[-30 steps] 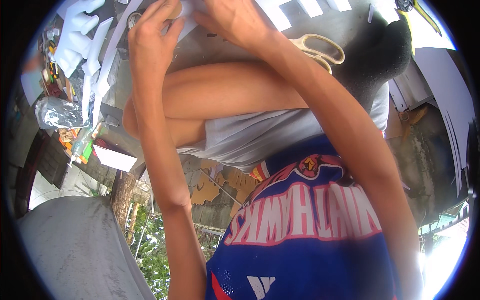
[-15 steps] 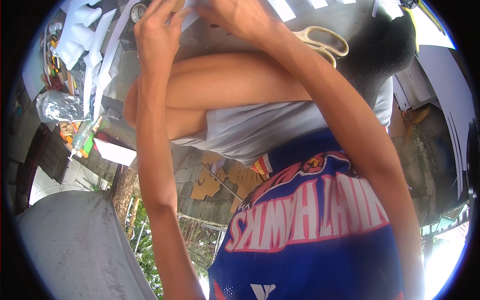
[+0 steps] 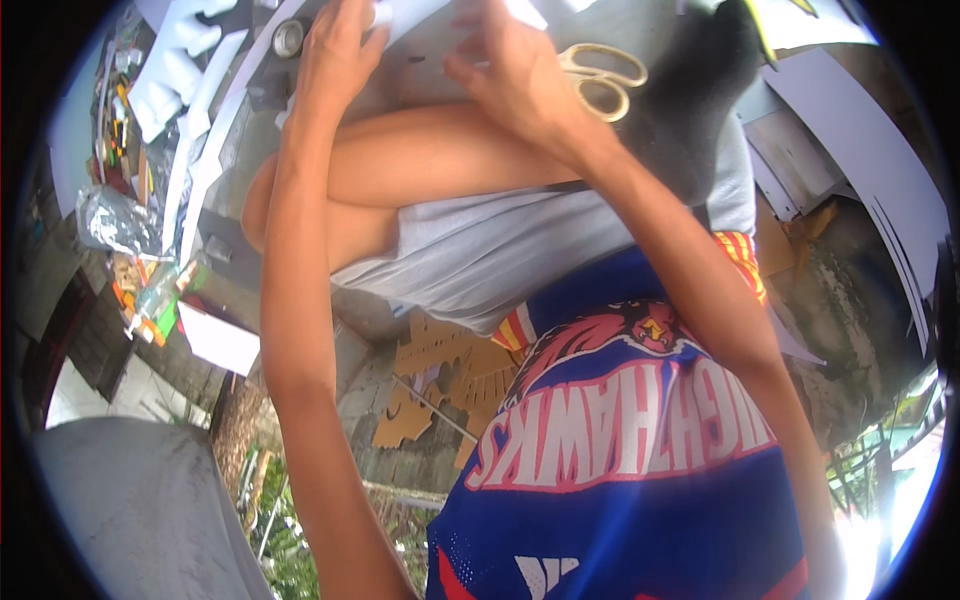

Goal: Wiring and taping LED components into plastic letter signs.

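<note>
My left hand (image 3: 338, 62) is near the top edge, its thumb and fingers closed on a piece of white paper (image 3: 408, 14); the fingertips are partly cut off by the frame. To its right my right hand (image 3: 522, 85) hangs over my bent leg, fingers apart and slightly blurred, with nothing visible in them. Scissors with cream handles (image 3: 600, 77) lie just right of that hand, their blades hidden behind it. Left of my left hand, a roll of tape (image 3: 288, 40) rests on the grey surface (image 3: 420, 82).
Cut white paper pieces (image 3: 205, 140) and a crumpled clear plastic bag (image 3: 118, 220) are at the left, beside scattered small tools. My foot in a black sock (image 3: 690, 80) is at the upper right. Large white sheets (image 3: 850, 140) lie beyond it. Brown cardboard cutouts (image 3: 425, 375) are below my leg.
My right hand has drawn away from my left and lower, its fingers spreading. My left hand stays near the top with the white paper. The view has shifted slightly.
</note>
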Tool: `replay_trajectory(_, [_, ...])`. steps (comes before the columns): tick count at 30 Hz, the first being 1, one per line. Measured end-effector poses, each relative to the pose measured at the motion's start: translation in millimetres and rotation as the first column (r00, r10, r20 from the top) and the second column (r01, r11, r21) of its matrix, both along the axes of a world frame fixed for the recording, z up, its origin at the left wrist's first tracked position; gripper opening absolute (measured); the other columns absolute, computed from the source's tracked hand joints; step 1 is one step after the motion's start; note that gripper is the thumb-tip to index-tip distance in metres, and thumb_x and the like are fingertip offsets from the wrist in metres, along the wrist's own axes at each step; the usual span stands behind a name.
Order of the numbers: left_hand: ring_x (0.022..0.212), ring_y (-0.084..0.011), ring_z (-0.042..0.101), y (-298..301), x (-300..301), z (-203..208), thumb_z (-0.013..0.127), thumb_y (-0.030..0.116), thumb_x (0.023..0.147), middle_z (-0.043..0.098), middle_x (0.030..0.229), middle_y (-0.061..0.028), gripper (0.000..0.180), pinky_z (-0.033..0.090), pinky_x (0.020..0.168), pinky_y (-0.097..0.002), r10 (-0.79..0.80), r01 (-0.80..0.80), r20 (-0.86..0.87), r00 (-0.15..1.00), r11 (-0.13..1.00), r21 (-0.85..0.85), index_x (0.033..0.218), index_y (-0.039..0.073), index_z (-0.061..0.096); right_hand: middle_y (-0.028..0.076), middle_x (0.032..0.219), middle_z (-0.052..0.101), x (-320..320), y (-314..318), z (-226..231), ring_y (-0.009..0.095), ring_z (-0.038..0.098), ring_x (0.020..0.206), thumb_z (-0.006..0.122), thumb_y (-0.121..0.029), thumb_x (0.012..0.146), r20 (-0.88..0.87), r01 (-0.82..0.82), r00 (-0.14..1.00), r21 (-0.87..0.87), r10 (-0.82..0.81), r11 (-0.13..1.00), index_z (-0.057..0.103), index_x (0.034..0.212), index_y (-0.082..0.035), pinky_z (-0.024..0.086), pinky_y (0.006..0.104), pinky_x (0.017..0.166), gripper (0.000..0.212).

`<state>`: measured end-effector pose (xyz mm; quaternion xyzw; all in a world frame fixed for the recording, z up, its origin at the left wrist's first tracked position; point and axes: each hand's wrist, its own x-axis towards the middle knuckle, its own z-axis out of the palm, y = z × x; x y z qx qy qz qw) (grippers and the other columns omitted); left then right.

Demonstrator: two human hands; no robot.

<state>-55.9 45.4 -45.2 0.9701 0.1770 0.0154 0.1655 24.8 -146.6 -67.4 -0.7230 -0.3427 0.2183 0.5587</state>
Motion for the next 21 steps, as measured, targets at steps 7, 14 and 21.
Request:
replay_trajectory(7, [0.112, -0.0391, 0.051, 6, -17, -3, 0.062, 0.005, 0.083, 0.054, 0.12, -0.0214, 0.045, 0.04, 0.096, -0.0445, 0.012, -0.004, 0.181, 0.983, 0.999, -0.046, 0.126, 0.0, 0.049, 0.019, 0.089, 0.06, -12, -34, 35, 0.039, 0.062, 0.084, 0.063, -0.012, 0.08, -0.047, -0.174, 0.983, 0.076, 0.178, 0.982, 0.051, 0.107, -0.001, 0.051, 0.0458, 0.073, 0.031])
replay_trajectory(14, [0.106, -0.0346, 0.052, -90, 10, 60, 0.061, -0.003, 0.08, 0.052, 0.113, -0.0185, 0.041, 0.041, 0.091, -0.0445, 0.241, -0.193, 0.369, 0.898, 0.968, -0.161, 0.12, -0.002, 0.052, 0.022, 0.11, 0.057, 3, -31, 54, 0.031, 0.061, 0.096, 0.067, -0.034, 0.083, -0.386, 0.055, 0.922, 0.15, 0.007, 0.987, 0.047, 0.127, 0.004, 0.049, 0.0381, 0.083, 0.062])
replay_trajectory(21, [0.107, -0.0349, 0.051, -141, 25, 77, 0.068, 0.005, 0.079, 0.049, 0.118, -0.0173, 0.049, 0.042, 0.091, -0.0432, 0.326, -0.245, 0.354, 0.876, 0.935, -0.256, 0.125, 0.0, 0.049, 0.023, 0.106, 0.062, 52, -40, 73, 0.029, 0.063, 0.094, 0.074, -0.042, 0.074, -0.62, -0.325, 0.705, 0.147, 0.343, 0.934, 0.053, 0.125, 0.002, 0.048, 0.0356, 0.082, 0.071])
